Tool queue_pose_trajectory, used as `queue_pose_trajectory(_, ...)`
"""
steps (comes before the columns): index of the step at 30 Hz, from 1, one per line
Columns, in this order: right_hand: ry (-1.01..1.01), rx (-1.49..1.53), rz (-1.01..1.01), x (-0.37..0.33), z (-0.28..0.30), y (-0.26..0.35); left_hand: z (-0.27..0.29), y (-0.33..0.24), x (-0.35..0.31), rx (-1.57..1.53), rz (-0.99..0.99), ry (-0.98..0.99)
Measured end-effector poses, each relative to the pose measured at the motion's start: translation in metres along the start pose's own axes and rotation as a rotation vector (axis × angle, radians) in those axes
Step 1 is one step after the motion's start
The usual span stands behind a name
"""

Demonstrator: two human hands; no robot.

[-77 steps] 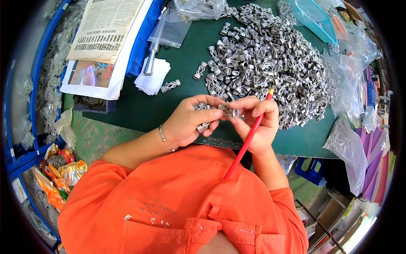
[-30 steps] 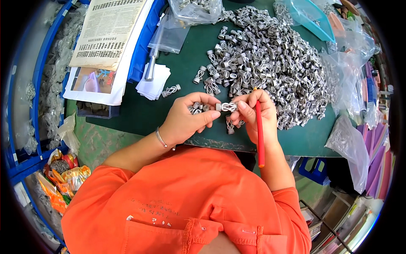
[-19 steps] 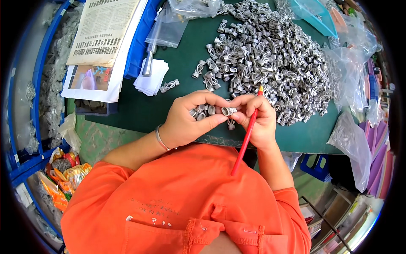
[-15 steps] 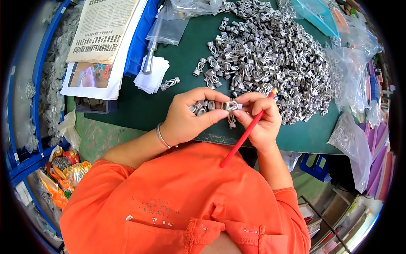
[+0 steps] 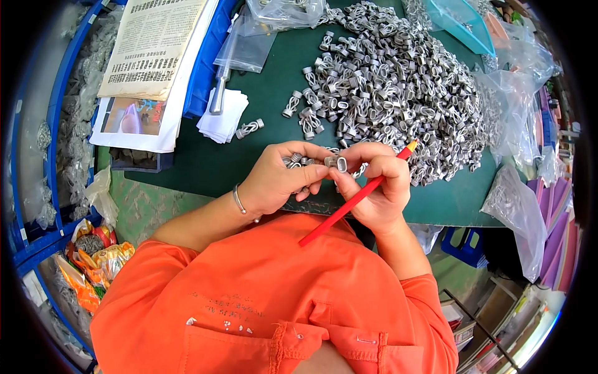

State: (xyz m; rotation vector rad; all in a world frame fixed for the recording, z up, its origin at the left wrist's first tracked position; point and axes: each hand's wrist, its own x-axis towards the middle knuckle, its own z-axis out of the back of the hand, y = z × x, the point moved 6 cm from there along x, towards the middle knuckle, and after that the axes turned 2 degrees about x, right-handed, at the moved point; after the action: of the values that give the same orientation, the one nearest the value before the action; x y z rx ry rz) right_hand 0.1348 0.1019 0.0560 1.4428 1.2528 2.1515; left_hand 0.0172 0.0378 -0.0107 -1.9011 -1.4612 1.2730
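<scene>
My left hand (image 5: 269, 179) is closed around several small grey metal fittings (image 5: 298, 161), cupped in its palm and fingers. Between the fingertips of both hands sits one more metal fitting (image 5: 337, 163), its oval open end showing. The right hand (image 5: 385, 187) pinches that fitting with thumb and finger. Tucked across the same hand is a red pencil (image 5: 349, 204), slanting from its yellowish tip at upper right down toward my orange shirt. Beyond the hands spreads a large pile of like metal fittings (image 5: 398, 93), with ribbed ends and looped bodies.
A single fitting (image 5: 250, 129) lies near white paper slips (image 5: 224, 115), on which a metal-handled tool (image 5: 219, 93) rests. At left stand a blue bin (image 5: 202, 75) and printed sheets (image 5: 149, 56). Right of the pile are clear plastic bags (image 5: 517, 112) and a light-blue scoop-like tray (image 5: 464, 25).
The fitting between my fingertips has turned, with its oval opening now in sight. Both hands have shifted slightly lower, and the red pencil's lower end has swung left.
</scene>
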Motion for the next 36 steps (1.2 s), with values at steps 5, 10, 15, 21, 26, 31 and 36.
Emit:
queue_pose_trajectory(5,-0.051,-0.097,-0.107,-0.001,0.005,-0.008,0.001,-0.017,-0.007,0.283,-0.198,-0.166)
queue_pose_trajectory(10,0.009,0.178,-0.457,-0.015,-0.002,-0.027,-0.012,-0.045,-0.015,0.636,-0.720,-0.098)
queue_pose_trajectory(15,0.067,0.323,-0.631,-0.022,-0.010,-0.032,-0.018,-0.049,-0.019,0.712,-0.800,-0.163)
queue_pose_trajectory(21,0.093,0.379,-0.700,-0.029,-0.013,-0.034,-0.020,-0.051,-0.020,0.809,-0.844,-0.180)
queue_pose_trajectory(26,0.108,0.364,-0.683,-0.028,-0.012,-0.034,-0.022,-0.054,-0.021,0.841,-0.881,-0.185)
queue_pose_trajectory(31,0.097,0.152,-0.446,-0.019,-0.007,-0.029,-0.022,-0.056,-0.021,0.851,-0.892,-0.194)
queue_pose_trajectory(36,0.103,0.181,-0.499,-0.018,-0.003,-0.027,-0.016,-0.052,-0.018,0.762,-0.795,-0.181)
